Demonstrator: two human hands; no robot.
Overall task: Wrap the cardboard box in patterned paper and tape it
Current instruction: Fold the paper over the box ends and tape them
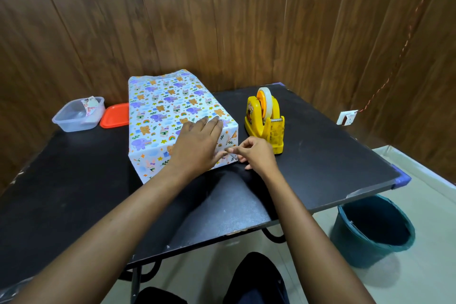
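The box (162, 116), covered in white paper printed with elephants, bears and rainbows, lies on the black table (74, 192). The paper stands up loose at its far end. My left hand (197, 145) lies flat on the near right corner of the box, fingers straight, pressing the folded paper down. My right hand (254, 155) is at the box's near right lower corner, with thumb and forefinger pinching something small at the paper fold; whether it is tape or the paper's edge is unclear.
A yellow tape dispenser (266, 123) with a roll of clear tape stands just right of the box. A clear plastic tub (76, 116) and an orange lid (114, 116) sit at the back left. A teal bin (372, 229) stands on the floor to the right.
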